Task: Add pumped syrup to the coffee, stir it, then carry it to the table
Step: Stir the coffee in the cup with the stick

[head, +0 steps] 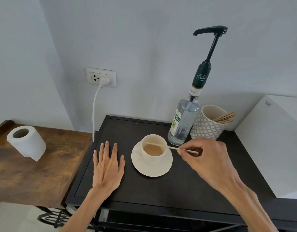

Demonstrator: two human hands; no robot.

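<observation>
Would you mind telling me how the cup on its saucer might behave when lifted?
The cup sits loose on the saucer, so it may slide if tilted. Its coffee could slosh. The stick lying across the rim would likely fall off.

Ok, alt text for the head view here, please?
A right hand holds a wooden stir stick lying across the rim of a coffee cup on a saucer, while the left hand rests flat on the dark table. A pump syrup bottle stands behind.

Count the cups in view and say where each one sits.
2. The coffee cup sits on its saucer; the patterned cup of stir sticks stands beside the syrup bottle.
</observation>
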